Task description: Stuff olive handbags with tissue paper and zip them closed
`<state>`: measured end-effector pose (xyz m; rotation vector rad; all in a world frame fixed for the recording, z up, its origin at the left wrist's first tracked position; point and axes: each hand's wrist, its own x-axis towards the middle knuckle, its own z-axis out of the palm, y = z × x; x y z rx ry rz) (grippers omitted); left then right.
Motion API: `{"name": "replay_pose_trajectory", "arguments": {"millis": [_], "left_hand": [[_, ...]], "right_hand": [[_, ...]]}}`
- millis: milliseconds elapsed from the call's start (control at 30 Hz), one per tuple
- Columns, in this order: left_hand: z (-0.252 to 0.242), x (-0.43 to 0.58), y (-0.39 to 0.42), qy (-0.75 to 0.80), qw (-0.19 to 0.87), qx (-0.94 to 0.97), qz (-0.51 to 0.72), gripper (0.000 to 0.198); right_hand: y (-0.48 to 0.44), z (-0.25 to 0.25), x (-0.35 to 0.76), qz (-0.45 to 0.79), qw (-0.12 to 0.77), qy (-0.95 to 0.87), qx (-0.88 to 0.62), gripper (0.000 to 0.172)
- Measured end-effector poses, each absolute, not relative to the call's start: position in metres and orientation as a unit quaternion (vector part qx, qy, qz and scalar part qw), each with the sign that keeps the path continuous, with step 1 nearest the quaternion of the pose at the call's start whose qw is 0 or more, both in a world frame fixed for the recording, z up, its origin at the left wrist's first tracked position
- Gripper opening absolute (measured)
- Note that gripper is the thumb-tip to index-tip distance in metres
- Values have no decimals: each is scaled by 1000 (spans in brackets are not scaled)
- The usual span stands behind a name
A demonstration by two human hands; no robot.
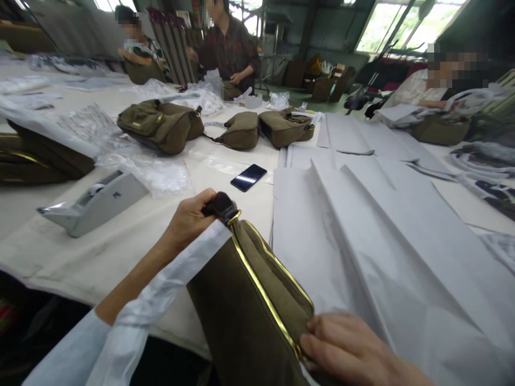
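Note:
An olive-green handbag (225,305) with gold zippers is tilted at the table's front edge, between my two hands. My left hand (193,217) is closed round the dark strap end by the gold ring at the bag's upper corner. White wrapping (161,300) covers the strap, which hangs down over my left forearm. At the lower end of the long zipper, my right hand (346,346) has its fingers curled against the bag's edge, pinching there; the zipper pull itself is hidden.
A grey tape dispenser (96,201) stands left, with clear plastic bags (156,166) behind it. A phone (248,177) lies ahead. White paper sheets (362,230) spread rightward. More olive bags (161,126) sit farther back. Other people (229,48) work around the table.

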<state>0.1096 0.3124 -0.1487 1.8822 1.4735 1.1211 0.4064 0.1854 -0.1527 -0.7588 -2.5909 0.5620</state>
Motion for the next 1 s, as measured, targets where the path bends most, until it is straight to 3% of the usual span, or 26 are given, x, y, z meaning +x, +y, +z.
{"name": "replay_pose_trajectory", "arguments": {"millis": [133,233,333,433,600,833,1000], "left_hand": [[-130,122,314,618,20,642,454,37],[-152,128,276,591,-37,647,481,29],[-192,138,219,451,33,760,467,10],[-213,150,177,415,88,775,469,13],[-200,156,169,414,216,784,409,15],[-218,168,169,402,102,839,352,33],[-187,143,190,334,203,840,376,29]], "right_hand": [[204,-174,387,183,228,-925,-243,25],[213,-171,372,175,221,-932,-229,26],[215,-160,365,204,215,-923,-246,29],[216,-157,359,272,188,-910,-250,29],[216,-164,351,394,176,-851,-299,17],[215,-161,345,458,176,-816,-305,15],[213,-149,345,465,170,-808,-320,9]]}}
